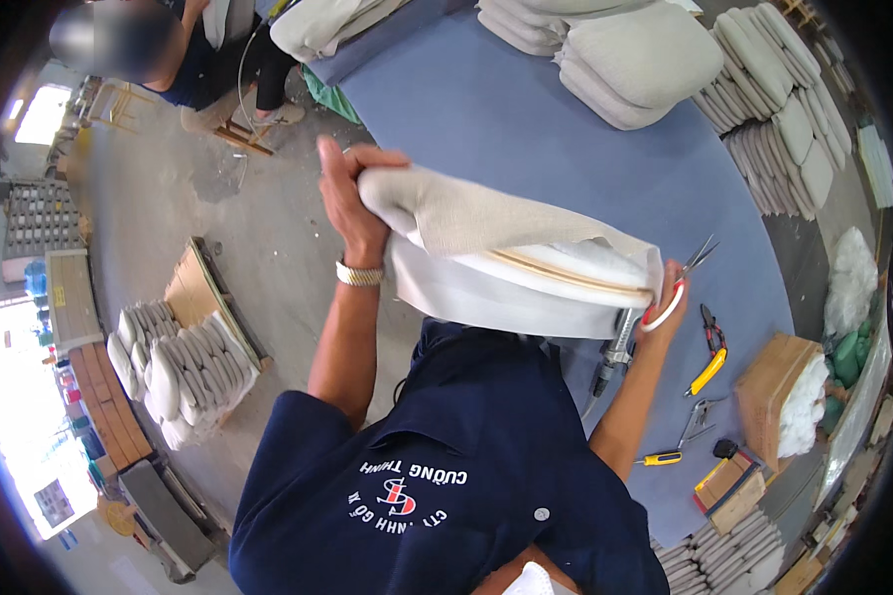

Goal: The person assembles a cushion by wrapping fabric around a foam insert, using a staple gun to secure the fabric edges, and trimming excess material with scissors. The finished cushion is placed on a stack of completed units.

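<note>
In the head view, the left hand [349, 203] has its grip curved around the rounded left end of a pale seat cushion [506, 213]; the palm lies against that end, one digit stands up clear of the fabric, and the other visible fingers bend over the top edge. The grip is partly open, spread to the cushion's thickness. A metal wristband [358, 275] circles that wrist.

The right hand [671, 315] is closed around the red and white handles of a pair of scissors [701, 256], at the cushion's right end. The scissors' blades stand slightly apart and point away from the person. How firmly this grip also presses on the cushion, I cannot tell.

The cushion is held tilted in front of the person's body, across the near edge of the blue-grey desk [446, 94]. Its beige cover is folded back, showing white padding and a tan strip along the side, with white material hanging below.

Just beside the right forearm lies a metal power tool [616, 347]. Further right on the desk are a yellow-handled cutting tool [707, 369], silver pliers [698, 421], a yellow screwdriver [661, 459] and an open cardboard box [764, 382] with white stuffing.
</note>
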Tool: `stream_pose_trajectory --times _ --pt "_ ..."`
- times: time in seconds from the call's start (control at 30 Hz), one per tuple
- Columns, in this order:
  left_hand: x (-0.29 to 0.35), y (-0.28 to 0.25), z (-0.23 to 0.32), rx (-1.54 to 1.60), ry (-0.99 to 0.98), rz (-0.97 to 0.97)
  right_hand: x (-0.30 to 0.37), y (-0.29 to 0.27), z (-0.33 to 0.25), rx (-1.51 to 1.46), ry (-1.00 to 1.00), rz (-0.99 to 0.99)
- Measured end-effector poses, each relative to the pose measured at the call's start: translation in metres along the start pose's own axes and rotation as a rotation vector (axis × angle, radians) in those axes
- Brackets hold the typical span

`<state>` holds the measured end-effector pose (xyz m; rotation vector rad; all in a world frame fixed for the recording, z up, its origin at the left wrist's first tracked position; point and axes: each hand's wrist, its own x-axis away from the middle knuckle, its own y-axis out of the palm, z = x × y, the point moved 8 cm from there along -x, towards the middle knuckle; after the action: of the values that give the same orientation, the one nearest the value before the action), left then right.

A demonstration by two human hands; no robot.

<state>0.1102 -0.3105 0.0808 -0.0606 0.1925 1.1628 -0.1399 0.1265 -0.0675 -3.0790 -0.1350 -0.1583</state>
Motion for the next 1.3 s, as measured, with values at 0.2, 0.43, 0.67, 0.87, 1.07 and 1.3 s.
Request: stream_pose_trajectory --times 0.2,0.43,0.67,0.87,1.07,1.3 --pt "-0.041 0.125 0.100 -0.279 0.448 -0.442 0.096 0.001 0.049 0.114 0.141 -0.111" --pt "-0.016 0.215 0.113 -0.175 0.363 -0.580 0.100 0.021 -0.132 0.125 -0.441 0.006" --pt "0.003 0.245 0.129 -0.286 0.427 -0.678 0.090 0.085 -0.234 0.130 -0.744 -0.142" --pt "0.013 0.234 0.125 -0.241 0.438 -0.746 0.054 0.099 -0.203 -0.222 -0.408 -0.248" --pt "0.028 0.223 0.140 -0.339 0.598 -1.007 0.053 0.118 -0.196 -0.312 -0.221 -0.428" --pt "0.074 0.227 0.183 -0.535 0.843 -1.364 0.048 0.121 -0.193 -0.299 -0.198 -0.490"
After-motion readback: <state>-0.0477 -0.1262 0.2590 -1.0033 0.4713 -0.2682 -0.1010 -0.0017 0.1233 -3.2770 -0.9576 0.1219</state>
